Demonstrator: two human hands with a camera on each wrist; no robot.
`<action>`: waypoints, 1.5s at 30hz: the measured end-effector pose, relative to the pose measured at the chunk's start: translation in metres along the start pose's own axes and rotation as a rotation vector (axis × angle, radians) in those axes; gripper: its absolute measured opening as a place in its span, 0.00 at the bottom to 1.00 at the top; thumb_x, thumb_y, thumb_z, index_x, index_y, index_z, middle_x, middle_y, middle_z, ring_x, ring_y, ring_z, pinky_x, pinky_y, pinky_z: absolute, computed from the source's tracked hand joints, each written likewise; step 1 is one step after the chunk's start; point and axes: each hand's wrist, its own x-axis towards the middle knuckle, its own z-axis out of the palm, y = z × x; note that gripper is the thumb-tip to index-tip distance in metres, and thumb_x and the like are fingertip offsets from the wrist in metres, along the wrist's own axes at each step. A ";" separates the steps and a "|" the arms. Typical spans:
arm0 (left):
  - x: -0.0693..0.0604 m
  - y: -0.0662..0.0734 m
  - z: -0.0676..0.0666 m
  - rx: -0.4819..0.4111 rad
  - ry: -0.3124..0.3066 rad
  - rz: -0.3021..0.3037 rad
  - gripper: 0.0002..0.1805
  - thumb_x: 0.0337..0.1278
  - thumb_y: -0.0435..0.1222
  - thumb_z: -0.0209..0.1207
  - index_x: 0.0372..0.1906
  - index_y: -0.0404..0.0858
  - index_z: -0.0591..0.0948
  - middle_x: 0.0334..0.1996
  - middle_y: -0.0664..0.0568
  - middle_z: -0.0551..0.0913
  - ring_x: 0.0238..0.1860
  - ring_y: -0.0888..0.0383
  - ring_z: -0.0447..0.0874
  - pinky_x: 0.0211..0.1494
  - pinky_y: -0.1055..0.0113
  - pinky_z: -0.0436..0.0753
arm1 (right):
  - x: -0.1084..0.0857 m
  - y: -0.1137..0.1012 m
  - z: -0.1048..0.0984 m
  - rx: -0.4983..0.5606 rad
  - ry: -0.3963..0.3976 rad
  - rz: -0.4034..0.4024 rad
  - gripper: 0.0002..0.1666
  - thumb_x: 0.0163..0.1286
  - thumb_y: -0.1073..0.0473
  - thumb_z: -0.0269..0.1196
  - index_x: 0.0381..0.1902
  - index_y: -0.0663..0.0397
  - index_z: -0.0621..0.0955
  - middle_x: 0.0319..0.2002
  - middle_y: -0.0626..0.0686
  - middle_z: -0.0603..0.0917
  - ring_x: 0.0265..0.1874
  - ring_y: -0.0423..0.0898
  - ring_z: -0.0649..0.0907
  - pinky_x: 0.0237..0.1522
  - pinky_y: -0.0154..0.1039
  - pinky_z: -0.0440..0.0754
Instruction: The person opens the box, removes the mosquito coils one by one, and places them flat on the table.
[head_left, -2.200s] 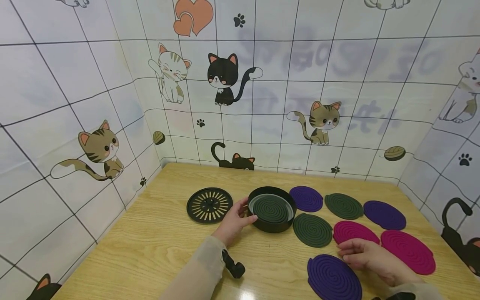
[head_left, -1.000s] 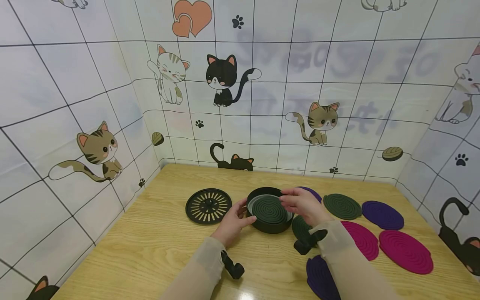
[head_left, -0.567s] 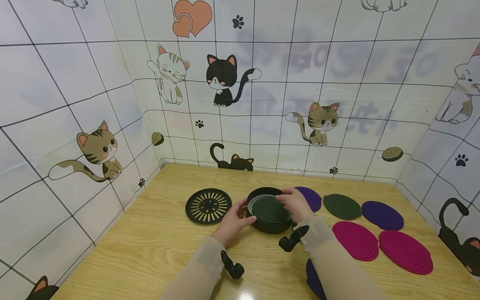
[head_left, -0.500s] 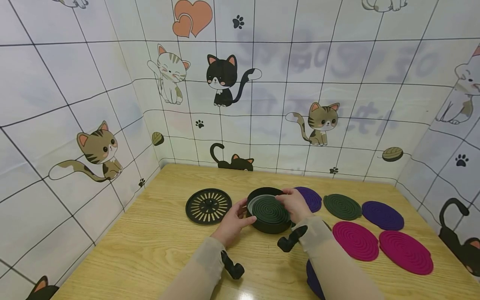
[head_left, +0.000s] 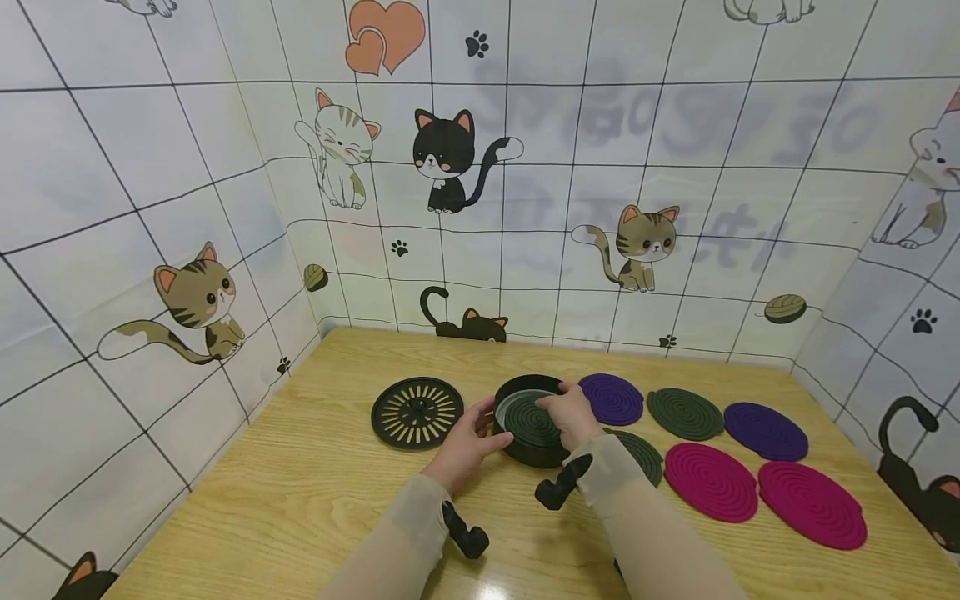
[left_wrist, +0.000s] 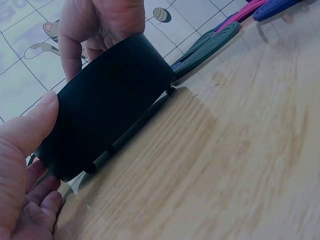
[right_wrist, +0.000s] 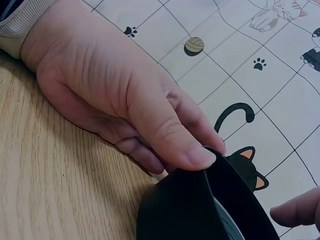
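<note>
A black round mosquito coil holder (head_left: pixel 528 456) stands on the table, and inside it lies a dark green mosquito coil (head_left: pixel 525 417) on a pale lining. My left hand (head_left: pixel 467 444) grips the holder's left side; in the left wrist view its thumb (left_wrist: pixel 31 125) lies against the outer wall, with curled fingers near the base. My right hand (head_left: pixel 576 419) reaches over the holder's right rim, a digit over the coil. In the left wrist view the wall of the holder hides its fingertips, so whether it pinches the coil does not show.
A black slotted lid (head_left: pixel 417 413) lies left of the holder. To the right are a purple coil (head_left: pixel 613 399), a green coil (head_left: pixel 685 414), another purple coil (head_left: pixel 766 431), and two pink coils (head_left: pixel 711 482). My right forearm partly covers a nearer green coil (head_left: pixel 643 458).
My right hand has come from beside the front purple coil to the holder, then shifted a little left over the green coil. My left hand has stayed on the holder.
</note>
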 end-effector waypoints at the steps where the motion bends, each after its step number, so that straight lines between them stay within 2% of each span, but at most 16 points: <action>1: -0.002 0.004 0.000 0.002 -0.003 -0.001 0.43 0.60 0.36 0.64 0.74 0.35 0.54 0.70 0.37 0.60 0.71 0.41 0.57 0.69 0.47 0.63 | 0.000 0.000 0.001 -0.003 0.002 0.002 0.41 0.69 0.66 0.57 0.74 0.64 0.50 0.72 0.69 0.49 0.70 0.66 0.53 0.68 0.61 0.55; 4: -0.008 0.013 0.002 0.010 -0.005 0.002 0.42 0.60 0.36 0.63 0.74 0.34 0.55 0.70 0.36 0.61 0.70 0.41 0.58 0.68 0.47 0.64 | 0.000 0.000 0.002 -0.009 0.007 0.003 0.41 0.69 0.66 0.57 0.73 0.65 0.50 0.72 0.69 0.49 0.69 0.67 0.53 0.68 0.62 0.54; 7: -0.010 0.014 0.003 0.025 0.005 0.017 0.42 0.60 0.36 0.63 0.74 0.34 0.55 0.69 0.35 0.62 0.70 0.40 0.59 0.68 0.46 0.64 | 0.000 0.000 0.003 -0.012 0.007 0.005 0.41 0.69 0.66 0.57 0.74 0.65 0.51 0.72 0.69 0.48 0.69 0.67 0.53 0.68 0.63 0.54; 14: -0.006 0.009 0.002 0.021 0.008 0.010 0.42 0.60 0.35 0.63 0.74 0.34 0.55 0.69 0.36 0.61 0.70 0.41 0.57 0.70 0.46 0.59 | -0.001 -0.001 0.003 -0.016 0.006 0.013 0.40 0.69 0.66 0.56 0.73 0.65 0.51 0.72 0.69 0.46 0.69 0.68 0.52 0.67 0.63 0.54; 20: 0.006 -0.011 -0.001 0.019 0.018 0.008 0.41 0.61 0.36 0.63 0.75 0.39 0.55 0.70 0.39 0.61 0.71 0.43 0.57 0.71 0.47 0.59 | 0.002 0.000 0.004 -0.004 0.023 0.023 0.40 0.68 0.66 0.57 0.73 0.64 0.52 0.72 0.70 0.41 0.69 0.68 0.51 0.67 0.63 0.55; 23: 0.007 -0.015 -0.001 0.030 0.025 0.013 0.41 0.61 0.38 0.63 0.75 0.41 0.56 0.70 0.41 0.62 0.71 0.44 0.58 0.70 0.48 0.60 | 0.003 0.000 0.004 0.004 0.025 0.023 0.40 0.68 0.66 0.57 0.73 0.64 0.52 0.72 0.70 0.42 0.69 0.67 0.51 0.68 0.62 0.55; 34: 0.009 -0.017 -0.002 0.063 0.035 0.018 0.41 0.60 0.41 0.64 0.74 0.44 0.58 0.69 0.45 0.64 0.70 0.47 0.60 0.70 0.49 0.61 | -0.001 0.000 0.004 0.002 0.023 0.002 0.40 0.70 0.65 0.56 0.74 0.63 0.51 0.73 0.68 0.45 0.69 0.67 0.53 0.67 0.62 0.55; 45: 0.006 -0.013 0.000 0.039 0.033 0.018 0.42 0.59 0.41 0.65 0.74 0.44 0.57 0.69 0.44 0.63 0.70 0.46 0.59 0.71 0.48 0.60 | -0.012 -0.007 0.002 0.022 0.058 -0.081 0.40 0.70 0.64 0.57 0.74 0.62 0.53 0.73 0.65 0.50 0.70 0.64 0.56 0.67 0.60 0.60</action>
